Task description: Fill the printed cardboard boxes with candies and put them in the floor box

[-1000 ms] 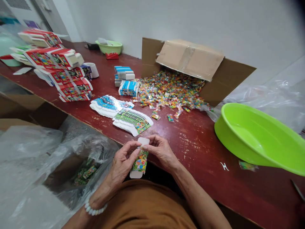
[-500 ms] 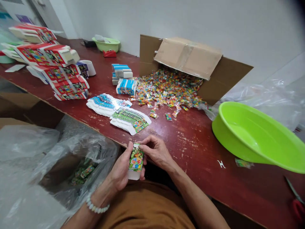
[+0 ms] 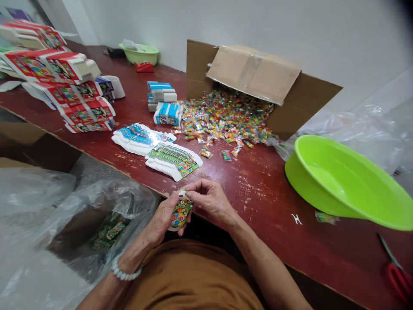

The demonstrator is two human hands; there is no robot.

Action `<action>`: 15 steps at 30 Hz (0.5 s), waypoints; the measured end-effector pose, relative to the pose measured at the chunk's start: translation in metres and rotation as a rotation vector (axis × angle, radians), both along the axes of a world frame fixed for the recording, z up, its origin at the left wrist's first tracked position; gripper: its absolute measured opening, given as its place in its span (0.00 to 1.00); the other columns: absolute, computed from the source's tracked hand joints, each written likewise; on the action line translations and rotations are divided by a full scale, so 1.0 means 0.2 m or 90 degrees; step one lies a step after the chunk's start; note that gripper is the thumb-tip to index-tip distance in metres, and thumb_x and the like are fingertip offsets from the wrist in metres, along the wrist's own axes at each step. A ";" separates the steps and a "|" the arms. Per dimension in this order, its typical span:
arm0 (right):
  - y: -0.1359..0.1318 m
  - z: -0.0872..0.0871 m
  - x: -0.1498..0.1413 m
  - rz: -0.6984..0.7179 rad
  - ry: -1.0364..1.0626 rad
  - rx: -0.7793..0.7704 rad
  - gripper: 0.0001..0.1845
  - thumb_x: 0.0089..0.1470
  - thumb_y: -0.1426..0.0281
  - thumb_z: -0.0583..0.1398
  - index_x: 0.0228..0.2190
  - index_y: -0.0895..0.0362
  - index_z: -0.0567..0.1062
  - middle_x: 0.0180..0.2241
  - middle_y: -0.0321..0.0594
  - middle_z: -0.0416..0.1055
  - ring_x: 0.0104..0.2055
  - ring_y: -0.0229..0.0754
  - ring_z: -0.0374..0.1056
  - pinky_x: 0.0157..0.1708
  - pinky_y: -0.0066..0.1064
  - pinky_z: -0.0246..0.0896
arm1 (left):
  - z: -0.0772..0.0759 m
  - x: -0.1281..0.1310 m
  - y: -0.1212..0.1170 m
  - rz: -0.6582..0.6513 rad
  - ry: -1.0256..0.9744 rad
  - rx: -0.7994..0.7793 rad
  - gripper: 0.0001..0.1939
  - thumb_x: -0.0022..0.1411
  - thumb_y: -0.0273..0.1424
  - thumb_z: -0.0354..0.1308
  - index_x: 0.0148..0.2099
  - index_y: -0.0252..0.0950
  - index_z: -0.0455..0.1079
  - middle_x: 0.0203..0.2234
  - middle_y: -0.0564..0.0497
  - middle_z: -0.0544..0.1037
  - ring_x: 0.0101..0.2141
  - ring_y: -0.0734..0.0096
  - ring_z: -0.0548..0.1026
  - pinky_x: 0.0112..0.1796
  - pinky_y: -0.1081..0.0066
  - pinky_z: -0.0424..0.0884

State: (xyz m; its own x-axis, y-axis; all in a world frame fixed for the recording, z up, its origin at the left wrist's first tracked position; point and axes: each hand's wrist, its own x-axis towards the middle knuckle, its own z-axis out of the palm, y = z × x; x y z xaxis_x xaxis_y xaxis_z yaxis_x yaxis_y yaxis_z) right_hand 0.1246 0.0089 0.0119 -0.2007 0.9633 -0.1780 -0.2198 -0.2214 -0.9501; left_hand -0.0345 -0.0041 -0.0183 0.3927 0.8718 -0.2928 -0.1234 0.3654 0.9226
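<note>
A small green printed candy box (image 3: 181, 212) is held in front of my body at the table's near edge. My left hand (image 3: 164, 217) wraps around its left side and underside, the thumb near the top. At the box's top end, the fingers of my right hand (image 3: 206, 199) pinch the white flap. Just beyond my hands, a fanned row of flat green boxes (image 3: 174, 160) lies beside a fanned row of blue ones (image 3: 138, 137). Small wrapped candies (image 3: 222, 118) spill from a cardboard box (image 3: 254, 71) lying on its side.
Red carton stacks (image 3: 87, 110) and blue-white cartons (image 3: 168, 113) stand on the left part of the table. A lime-green basin (image 3: 342, 185) sits tilted at right, near red-handled scissors (image 3: 398, 280). A plastic-lined box (image 3: 74, 228) holding green packs is below left.
The candy box has tilted and shifted slightly left in my hands, and its lower white end is now mostly hidden. The whole view has shifted a little.
</note>
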 end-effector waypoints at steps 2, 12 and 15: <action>0.00 0.00 0.00 -0.001 -0.005 -0.003 0.14 0.46 0.61 0.71 0.29 0.59 0.79 0.28 0.39 0.77 0.24 0.36 0.69 0.21 0.26 0.62 | 0.00 0.00 0.00 0.004 -0.002 0.009 0.38 0.64 0.60 0.49 0.59 0.34 0.69 0.21 0.52 0.75 0.14 0.73 0.70 0.16 0.76 0.66; 0.01 -0.06 0.03 0.051 -0.070 0.084 0.14 0.52 0.58 0.68 0.32 0.57 0.78 0.32 0.39 0.78 0.28 0.37 0.71 0.26 0.27 0.66 | 0.01 0.01 -0.01 0.014 -0.048 -0.034 0.41 0.64 0.57 0.53 0.67 0.33 0.62 0.21 0.51 0.75 0.15 0.71 0.70 0.16 0.75 0.67; -0.01 -0.07 0.05 0.113 -0.116 0.190 0.11 0.59 0.60 0.63 0.33 0.56 0.77 0.41 0.42 0.78 0.38 0.40 0.74 0.36 0.31 0.70 | 0.01 0.04 -0.02 0.030 -0.081 -0.086 0.45 0.61 0.59 0.54 0.69 0.34 0.58 0.20 0.52 0.75 0.13 0.69 0.70 0.15 0.73 0.66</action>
